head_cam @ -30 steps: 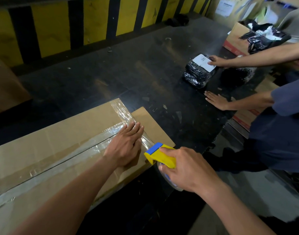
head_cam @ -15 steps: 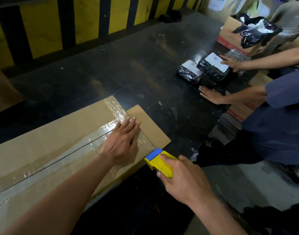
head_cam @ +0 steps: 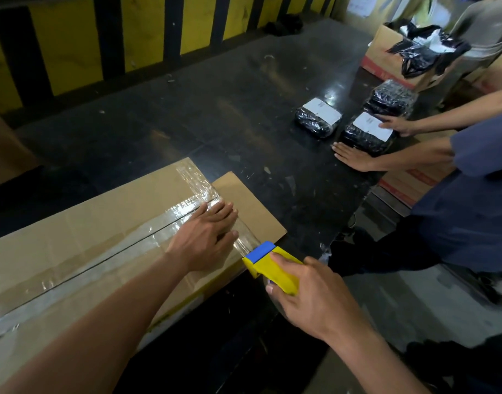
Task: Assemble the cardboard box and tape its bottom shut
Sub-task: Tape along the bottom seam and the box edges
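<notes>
The cardboard box [head_cam: 81,237] is lying bottom-up on the black table [head_cam: 215,115], clear tape [head_cam: 245,236] running across its end. The left hand [head_cam: 207,237], fingers flat and together, is pressing that tape down, while the right hand [head_cam: 315,297] is gripping the yellow tape dispenser [head_cam: 268,264] at the box's near corner. If the pull is going crooked or slack, the strip risks wrinkling or lifting off the edge.

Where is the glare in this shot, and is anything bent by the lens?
Head view: bright glare on the clear tape by the left hand and on the glossy black table; wide-angle lens bows the striped wall; lower corners dim; the tape dispenser stays sharp.
</notes>
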